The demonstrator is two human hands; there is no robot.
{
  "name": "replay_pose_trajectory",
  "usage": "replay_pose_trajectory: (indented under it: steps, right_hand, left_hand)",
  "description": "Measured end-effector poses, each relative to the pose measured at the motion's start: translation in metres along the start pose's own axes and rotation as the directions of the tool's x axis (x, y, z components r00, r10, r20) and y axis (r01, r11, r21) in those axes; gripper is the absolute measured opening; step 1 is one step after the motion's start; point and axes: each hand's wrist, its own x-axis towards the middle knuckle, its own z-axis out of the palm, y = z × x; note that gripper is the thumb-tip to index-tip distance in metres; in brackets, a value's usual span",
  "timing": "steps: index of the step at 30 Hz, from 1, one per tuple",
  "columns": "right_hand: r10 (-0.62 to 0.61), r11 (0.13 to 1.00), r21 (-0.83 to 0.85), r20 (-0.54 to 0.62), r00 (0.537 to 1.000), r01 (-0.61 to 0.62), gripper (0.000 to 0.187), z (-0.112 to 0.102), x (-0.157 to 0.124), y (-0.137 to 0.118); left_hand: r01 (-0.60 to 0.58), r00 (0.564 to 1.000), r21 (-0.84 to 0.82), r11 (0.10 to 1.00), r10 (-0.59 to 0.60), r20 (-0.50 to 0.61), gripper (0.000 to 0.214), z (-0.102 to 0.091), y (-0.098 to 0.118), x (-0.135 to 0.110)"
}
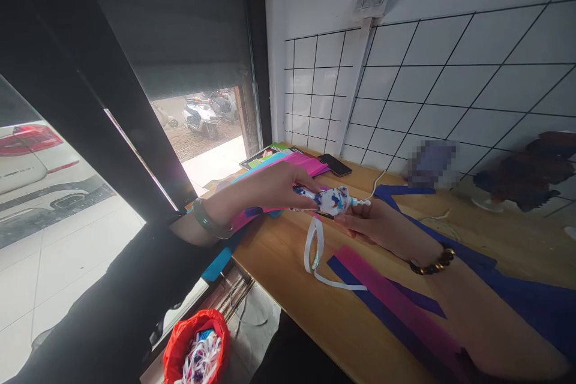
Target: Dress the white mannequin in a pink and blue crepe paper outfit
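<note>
Both hands meet over the wooden table on a small white object with blue and pink patterns, shaped like a decorated bundle with a thin white tip. My left hand, a green bangle on its wrist, is closed on the object's left end. From below, my right hand, with a bead bracelet on the wrist, pinches its right end. A white ribbon hangs from the object in a loop onto the table. Pink and blue paper strips lie under my right forearm.
More pink, blue and green sheets and a black phone lie at the table's far end by the window. A wire grid covers the wall. A white cable runs along the table. A red bag of ribbon scraps sits on the floor.
</note>
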Motion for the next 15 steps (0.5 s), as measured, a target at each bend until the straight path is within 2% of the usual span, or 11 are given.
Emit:
replay_pose_trajectory:
  steps: [5,11,13,15]
  right_hand:
    - [-0.051,0.999,0.01,0.033,0.998,0.051,0.035,0.001,0.001,0.0]
    - [-0.019,1.0,-0.022,-0.088,0.996,0.017,0.039,0.009,0.008,0.002]
    - [-0.021,1.0,-0.021,-0.15,0.988,0.018,0.041,0.013,0.014,0.004]
    - [-0.021,0.999,-0.034,-0.212,0.977,0.014,0.042,0.017,0.021,0.006]
  left_hand:
    - [0.072,0.996,-0.038,0.997,-0.074,-0.051,0.029,0.001,-0.002,-0.001]
    - [0.141,0.97,-0.168,0.976,-0.17,-0.171,0.028,-0.008,-0.017,-0.003]
    - [0.167,0.955,-0.314,0.935,-0.233,-0.185,0.028,-0.007,-0.027,-0.004]
    - [0.163,0.927,-0.568,0.807,-0.323,-0.193,0.025,-0.001,-0.037,-0.007]
